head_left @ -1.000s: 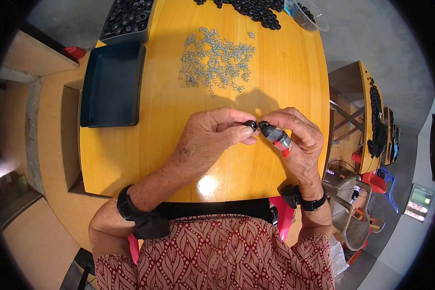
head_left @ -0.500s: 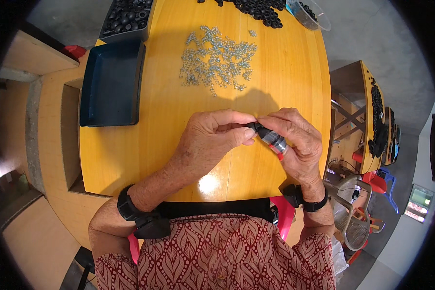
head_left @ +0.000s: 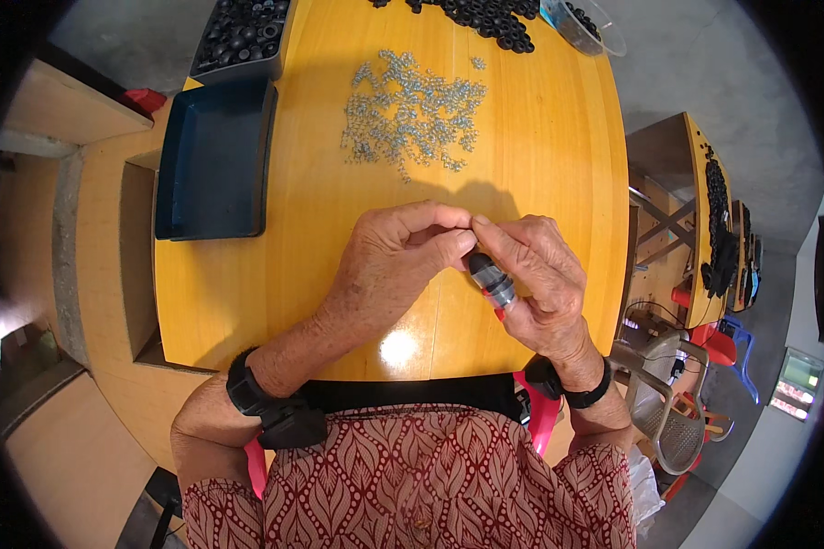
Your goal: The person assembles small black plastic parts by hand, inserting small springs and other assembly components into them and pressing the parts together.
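My right hand (head_left: 545,279) curls around a short cylinder (head_left: 491,278) with a rounded black end, a clear grey band and a red part toward the palm. Its index fingertip meets the fingertips of my left hand (head_left: 398,247). Thumb and forefinger of the left hand are pinched together, and whatever lies between them is hidden. Both hands are above the near half of the yellow wooden table (head_left: 320,302). Beyond them, many tiny shiny silvery pieces (head_left: 421,110) lie spread on the tabletop.
An empty dark teal tray (head_left: 212,165) lies at the table's left edge. Behind it stands a grey bin (head_left: 238,41) of black rounded parts. Black rings (head_left: 494,18) are heaped at the far edge, beside a clear tub (head_left: 581,27). Chairs (head_left: 673,403) stand at right.
The cylinder has shifted left and tilted more upright in my right hand, which moved slightly left. The black piece seen earlier at the left fingertips no longer shows there.
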Available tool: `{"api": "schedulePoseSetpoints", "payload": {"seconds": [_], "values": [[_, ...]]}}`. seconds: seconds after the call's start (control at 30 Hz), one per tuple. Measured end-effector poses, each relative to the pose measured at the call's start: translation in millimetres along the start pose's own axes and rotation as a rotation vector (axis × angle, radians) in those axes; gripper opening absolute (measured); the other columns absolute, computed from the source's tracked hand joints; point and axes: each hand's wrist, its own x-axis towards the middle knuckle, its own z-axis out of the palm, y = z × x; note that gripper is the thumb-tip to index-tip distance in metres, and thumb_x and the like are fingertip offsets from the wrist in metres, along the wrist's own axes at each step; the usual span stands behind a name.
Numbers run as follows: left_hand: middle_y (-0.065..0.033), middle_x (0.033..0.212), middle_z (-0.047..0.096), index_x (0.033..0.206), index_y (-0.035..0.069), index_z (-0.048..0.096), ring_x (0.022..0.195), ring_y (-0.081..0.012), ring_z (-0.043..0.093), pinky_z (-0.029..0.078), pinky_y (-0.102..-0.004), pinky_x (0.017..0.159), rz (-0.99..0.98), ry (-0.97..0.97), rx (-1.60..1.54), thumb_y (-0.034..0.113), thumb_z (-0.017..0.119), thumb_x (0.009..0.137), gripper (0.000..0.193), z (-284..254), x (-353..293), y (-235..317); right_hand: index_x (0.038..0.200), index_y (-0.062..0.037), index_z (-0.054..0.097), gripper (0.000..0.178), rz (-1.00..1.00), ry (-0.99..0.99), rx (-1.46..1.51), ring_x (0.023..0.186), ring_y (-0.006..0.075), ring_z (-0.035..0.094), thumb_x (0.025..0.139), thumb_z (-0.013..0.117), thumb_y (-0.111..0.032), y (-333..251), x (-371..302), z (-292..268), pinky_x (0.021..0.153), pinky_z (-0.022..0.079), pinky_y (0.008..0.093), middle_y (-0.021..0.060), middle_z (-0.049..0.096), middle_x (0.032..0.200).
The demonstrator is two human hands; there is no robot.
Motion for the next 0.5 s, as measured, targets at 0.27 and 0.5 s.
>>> {"api": "schedulePoseSetpoints", "payload": {"seconds": [0.27,0.5], "values": [[-0.0045,0.092,0.066,0.105,-0.003,0.064,0.086,-0.0092,0.060,0.049,-0.0235,0.080,0.007,0.025,0.039,0.006,0.060,0.091,0.017,1,0,4,0.112,0.0012,0.062,0.050,-0.073,-0.054,-0.335,0.077,0.0257,0.059,0.068,0.076,-0.016,-3,9,-8,0.071,0.046,0.0368,0.0117,0.061,0.091],[-0.0018,0.082,0.066,0.099,-0.003,0.066,0.077,-0.0055,0.058,0.048,-0.0216,0.070,0.021,0.082,0.190,0.009,0.063,0.088,0.016,0,1,2,0.108,0.0036,0.064,0.046,-0.126,-0.059,-0.313,0.078,0.0299,0.059,0.066,0.073,-0.015,1,12,0,0.072,0.048,0.0385,0.0147,0.062,0.089]]}}
